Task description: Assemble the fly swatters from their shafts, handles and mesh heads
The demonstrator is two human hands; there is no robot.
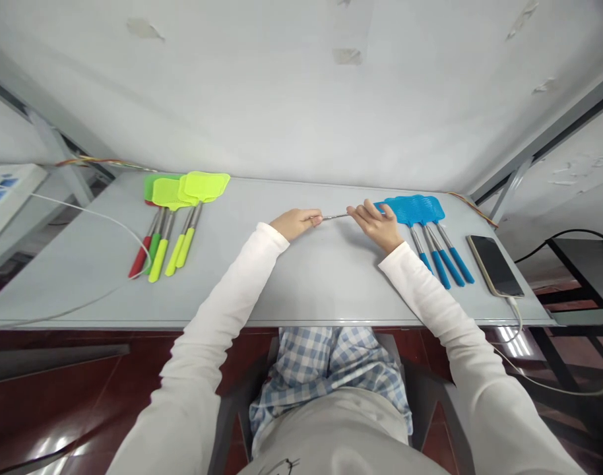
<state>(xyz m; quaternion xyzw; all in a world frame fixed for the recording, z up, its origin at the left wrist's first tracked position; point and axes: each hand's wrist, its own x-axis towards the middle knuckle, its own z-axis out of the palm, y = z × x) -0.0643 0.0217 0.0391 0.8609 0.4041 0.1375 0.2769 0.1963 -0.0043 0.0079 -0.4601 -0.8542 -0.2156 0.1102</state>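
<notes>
My left hand (296, 223) and my right hand (378, 224) are both closed on a fly swatter, whose thin metal shaft (335, 216) spans the gap between them, held roughly level above the table. Its handle and head are largely covered by my fingers, so I cannot make out both ends. Just right of my right hand lie several blue fly swatters (414, 210), heads overlapping and handles toward me. On the left are more swatters: yellow-green ones (202, 186), a green one (154, 255) and one with a red handle (139, 258).
The grey table (311, 284) backs onto a white wall. At its right end a phone (494, 266) is plugged into a white cable. Another white cable (108, 224) crosses the left swatters' handles. A white board with blue pieces (7, 194) sits far left.
</notes>
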